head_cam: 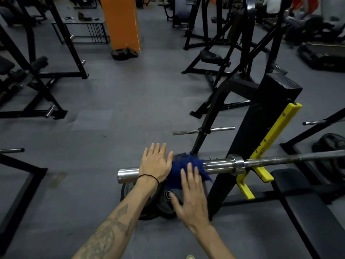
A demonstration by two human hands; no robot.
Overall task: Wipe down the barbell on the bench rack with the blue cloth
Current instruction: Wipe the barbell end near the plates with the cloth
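Blue cloth [183, 170] lay draped over the chrome sleeve of the barbell [220, 165], at about 6 o'clock in the view, just beyond both hands. The right hand [192, 195], nearest the camera, hovered with straight, spread fingers, its fingertips touching the cloth's near edge; it gripped nothing. The left hand [155, 162] lay flat and open on top of the sleeve at 7 o'clock, its thumb side against the cloth, a black band at the wrist.

Below the sleeve, weight plates [149, 204] leaned on the floor. The barbell rested in the yellow hooks [261, 161] of the bench rack [248, 139] at 4 o'clock, the padded bench [302, 200] under it.

Its long axis ran almost level from 8 o'clock to 3 o'clock, the free sleeve end pointing to the person's left, the darker shaft stretching off to the right.

To wipe well, the right hand should probably wrap the cloth fully around the sleeve and slide along its length, while the left steadied the bar against rolling.

Farther off at 12 o'clock stood an orange pillar [121, 23].
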